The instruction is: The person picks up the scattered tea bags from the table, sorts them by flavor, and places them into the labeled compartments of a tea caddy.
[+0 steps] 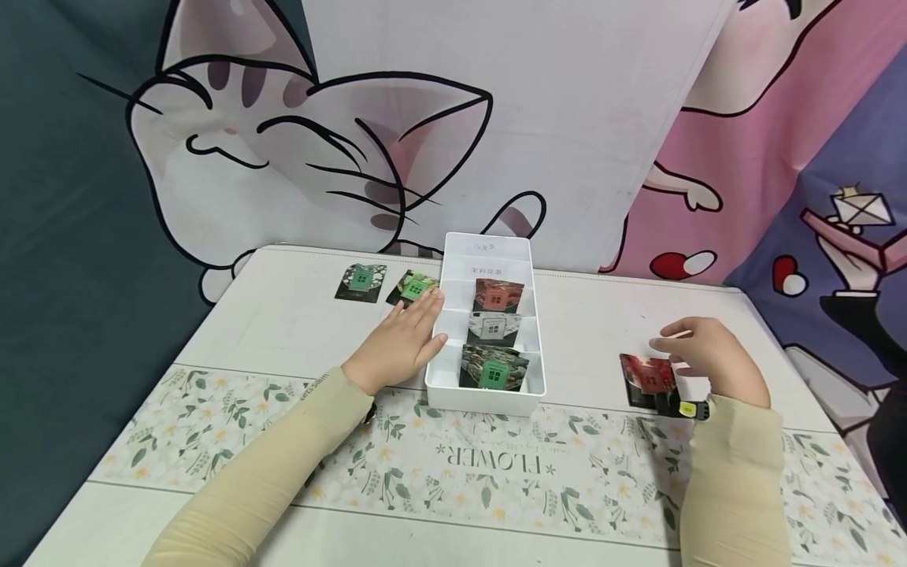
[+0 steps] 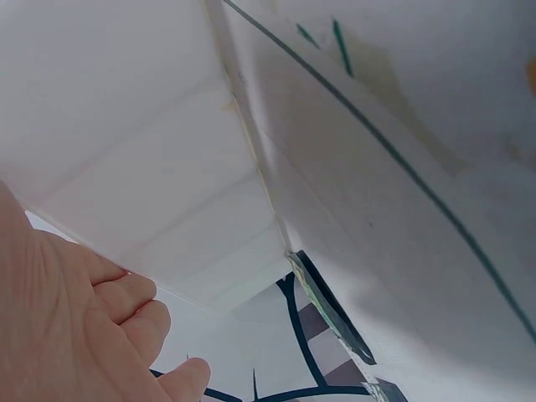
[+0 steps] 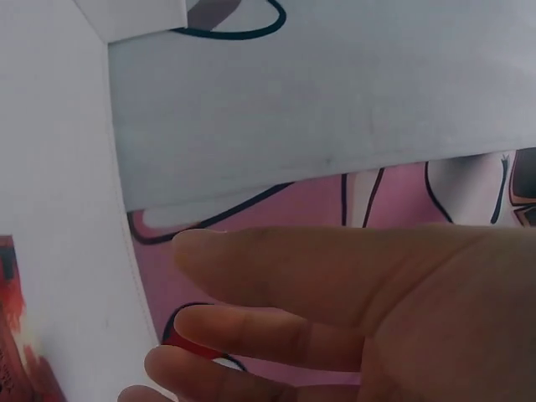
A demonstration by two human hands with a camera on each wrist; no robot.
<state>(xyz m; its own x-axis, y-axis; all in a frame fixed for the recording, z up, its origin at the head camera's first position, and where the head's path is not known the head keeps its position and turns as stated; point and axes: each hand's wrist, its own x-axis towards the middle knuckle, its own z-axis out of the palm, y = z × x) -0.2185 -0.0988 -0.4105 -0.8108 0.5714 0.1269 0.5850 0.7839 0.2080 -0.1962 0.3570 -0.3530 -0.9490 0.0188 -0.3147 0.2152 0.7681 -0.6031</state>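
Left hand flat; right hand (seemingly) curled

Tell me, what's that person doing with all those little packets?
A person sits at a table with a white divided box holding three packets. The left hand rests flat against the box's side, beside two green packets. The right hand is at a red packet lying on the table.

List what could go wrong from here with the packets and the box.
1. The left hand lies flat against the side of the white box; a push might slide it and shift the packets standing inside.
2. That hand's fingertips sit at the green packet beside the box and could nudge it.
3. The right hand hovers at the red packet, not clearly gripping it, so it may slip when lifted.
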